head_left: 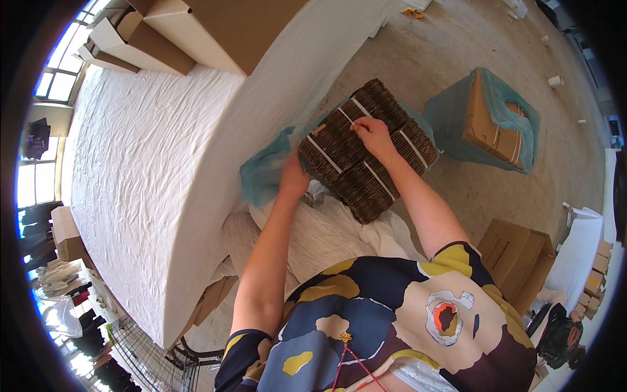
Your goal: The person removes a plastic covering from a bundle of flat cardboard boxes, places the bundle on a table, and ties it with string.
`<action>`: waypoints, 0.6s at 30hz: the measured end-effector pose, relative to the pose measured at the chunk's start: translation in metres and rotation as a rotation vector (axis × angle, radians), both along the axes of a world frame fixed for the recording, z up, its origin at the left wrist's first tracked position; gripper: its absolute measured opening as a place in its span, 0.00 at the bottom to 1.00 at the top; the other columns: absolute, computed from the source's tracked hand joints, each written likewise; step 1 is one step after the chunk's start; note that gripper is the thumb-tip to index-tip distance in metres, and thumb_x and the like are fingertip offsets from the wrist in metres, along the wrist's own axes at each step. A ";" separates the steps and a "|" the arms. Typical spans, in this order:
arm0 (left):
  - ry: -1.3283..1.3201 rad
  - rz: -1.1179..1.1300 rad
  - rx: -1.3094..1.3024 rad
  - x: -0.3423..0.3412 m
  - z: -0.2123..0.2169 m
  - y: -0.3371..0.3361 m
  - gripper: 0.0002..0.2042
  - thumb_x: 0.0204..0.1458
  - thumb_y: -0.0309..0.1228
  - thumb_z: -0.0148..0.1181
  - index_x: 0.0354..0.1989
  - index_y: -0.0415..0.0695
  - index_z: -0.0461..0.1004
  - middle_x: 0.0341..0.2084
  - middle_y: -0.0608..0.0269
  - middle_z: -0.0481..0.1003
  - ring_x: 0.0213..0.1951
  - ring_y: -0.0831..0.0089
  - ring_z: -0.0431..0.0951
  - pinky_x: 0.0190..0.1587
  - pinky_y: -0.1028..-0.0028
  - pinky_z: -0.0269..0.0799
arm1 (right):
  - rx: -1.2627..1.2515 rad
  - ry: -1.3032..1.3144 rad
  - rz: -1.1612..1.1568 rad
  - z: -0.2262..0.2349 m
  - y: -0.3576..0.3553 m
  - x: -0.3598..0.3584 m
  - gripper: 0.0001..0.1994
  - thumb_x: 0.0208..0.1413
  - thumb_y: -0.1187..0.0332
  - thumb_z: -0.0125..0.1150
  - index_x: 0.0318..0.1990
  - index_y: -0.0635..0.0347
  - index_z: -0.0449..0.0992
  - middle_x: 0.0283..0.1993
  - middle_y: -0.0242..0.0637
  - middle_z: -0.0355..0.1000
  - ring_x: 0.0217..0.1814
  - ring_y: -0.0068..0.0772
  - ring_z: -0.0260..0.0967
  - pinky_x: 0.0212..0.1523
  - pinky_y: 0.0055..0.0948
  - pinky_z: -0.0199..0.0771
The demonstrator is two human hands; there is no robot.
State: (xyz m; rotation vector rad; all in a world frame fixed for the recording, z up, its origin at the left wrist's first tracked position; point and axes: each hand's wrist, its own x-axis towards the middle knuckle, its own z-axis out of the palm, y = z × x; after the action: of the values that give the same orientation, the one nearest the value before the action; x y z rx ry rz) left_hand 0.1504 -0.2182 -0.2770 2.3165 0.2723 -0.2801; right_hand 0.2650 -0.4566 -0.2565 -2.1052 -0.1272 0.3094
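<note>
Bundles of flat brown corrugated cardboard (366, 150), bound with white straps, sit in a teal plastic bag (261, 176) on the person's lap, beside the white-covered bench's edge (215, 196). Right hand (373, 136) pinches a strap; left hand (294, 176) grips the stack's near-left edge.

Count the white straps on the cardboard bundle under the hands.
4 visible white straps: far left, upper middle, lower middle, far right of the cardboard bundle. Hands may hide others.

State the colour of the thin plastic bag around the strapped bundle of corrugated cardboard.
Translucent teal-green plastic bag, seen best in the head view, beside the left hand.
</note>
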 end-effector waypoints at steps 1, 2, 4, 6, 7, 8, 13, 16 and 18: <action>0.034 0.023 -0.021 0.001 0.001 -0.001 0.34 0.49 0.23 0.59 0.68 0.40 0.57 0.57 0.41 0.70 0.55 0.43 0.72 0.58 0.55 0.67 | 0.009 -0.007 -0.004 -0.002 0.000 0.000 0.08 0.57 0.67 0.60 0.38 0.60 0.82 0.33 0.42 0.78 0.35 0.40 0.75 0.40 0.39 0.74; 0.067 0.046 -0.042 0.002 0.002 -0.002 0.35 0.48 0.22 0.59 0.68 0.40 0.57 0.56 0.41 0.70 0.56 0.42 0.71 0.59 0.55 0.67 | 0.018 -0.014 -0.007 -0.004 0.000 -0.001 0.08 0.57 0.67 0.60 0.38 0.60 0.82 0.32 0.42 0.78 0.34 0.40 0.75 0.39 0.40 0.73; 0.004 0.079 -0.006 0.001 0.004 -0.006 0.35 0.46 0.20 0.59 0.68 0.39 0.58 0.58 0.40 0.68 0.59 0.42 0.68 0.61 0.55 0.64 | 0.037 -0.024 -0.008 -0.006 -0.001 -0.002 0.08 0.57 0.67 0.60 0.38 0.61 0.82 0.31 0.41 0.77 0.32 0.39 0.74 0.37 0.39 0.72; -0.193 0.101 0.111 -0.002 0.005 -0.012 0.35 0.44 0.19 0.59 0.66 0.37 0.59 0.60 0.40 0.65 0.63 0.42 0.62 0.65 0.55 0.59 | 0.058 -0.033 -0.002 -0.006 -0.001 -0.002 0.08 0.57 0.67 0.60 0.37 0.61 0.82 0.30 0.41 0.76 0.30 0.37 0.73 0.35 0.38 0.71; -0.161 0.097 0.059 -0.002 0.006 -0.014 0.35 0.44 0.19 0.58 0.66 0.37 0.59 0.61 0.40 0.65 0.63 0.42 0.62 0.65 0.55 0.59 | 0.089 -0.005 -0.008 -0.005 -0.001 -0.002 0.08 0.57 0.67 0.60 0.37 0.62 0.82 0.29 0.40 0.76 0.30 0.35 0.72 0.34 0.36 0.70; -0.129 0.094 0.008 -0.002 0.006 -0.015 0.35 0.44 0.19 0.58 0.66 0.36 0.59 0.61 0.40 0.64 0.63 0.42 0.61 0.66 0.55 0.58 | 0.119 0.023 -0.013 -0.004 -0.003 -0.003 0.08 0.57 0.68 0.60 0.37 0.63 0.82 0.28 0.39 0.75 0.29 0.33 0.71 0.33 0.35 0.69; -0.189 0.052 -0.139 -0.019 0.023 -0.026 0.34 0.45 0.19 0.58 0.65 0.35 0.59 0.61 0.41 0.63 0.63 0.43 0.62 0.66 0.56 0.58 | 0.296 0.094 -0.069 0.019 -0.027 -0.021 0.09 0.58 0.68 0.60 0.36 0.66 0.81 0.26 0.32 0.74 0.28 0.22 0.67 0.30 0.27 0.66; -0.228 0.032 -0.225 -0.028 0.051 -0.054 0.33 0.46 0.19 0.59 0.65 0.35 0.60 0.60 0.42 0.63 0.61 0.44 0.64 0.64 0.58 0.60 | 0.278 0.136 -0.092 0.041 -0.068 -0.037 0.09 0.58 0.69 0.60 0.36 0.67 0.81 0.26 0.29 0.73 0.28 0.20 0.66 0.29 0.25 0.65; -0.225 0.026 -0.224 -0.033 0.061 -0.073 0.32 0.46 0.20 0.61 0.64 0.36 0.61 0.59 0.43 0.65 0.61 0.45 0.65 0.63 0.59 0.62 | 0.232 0.211 -0.138 0.065 -0.088 -0.054 0.08 0.58 0.70 0.59 0.36 0.66 0.81 0.26 0.28 0.72 0.28 0.19 0.65 0.29 0.24 0.64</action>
State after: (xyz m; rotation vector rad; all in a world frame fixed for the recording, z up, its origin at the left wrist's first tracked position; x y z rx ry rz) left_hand 0.1172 -0.2911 -0.2162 2.0986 0.1492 -0.0328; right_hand 0.2112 -0.5444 -0.1915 -1.8295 0.1027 0.4110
